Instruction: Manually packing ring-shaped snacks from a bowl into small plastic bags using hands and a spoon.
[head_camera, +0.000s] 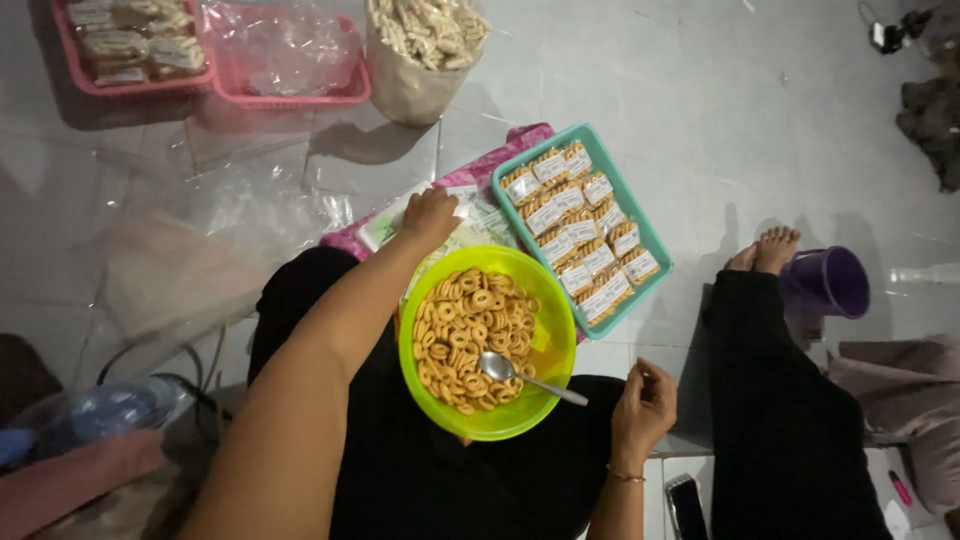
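Left hand out on the packets, ring snacks waiting in the bowl.
Head view: left hand (430, 215) presses fingers-down on flat packets (478, 215) at frame centre; right hand (642, 405), loosely curled and empty, hovers lower right beside the green bowl (545, 395), spoon (515, 373) inside.

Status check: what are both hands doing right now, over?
Left hand reaching onto flat clear packets beyond round green plastic bowl of ring-shaped snacks. Right hand empty, fingers curled, beside metal spoon. Teal tray of filled packets alongside, nothing blocking.
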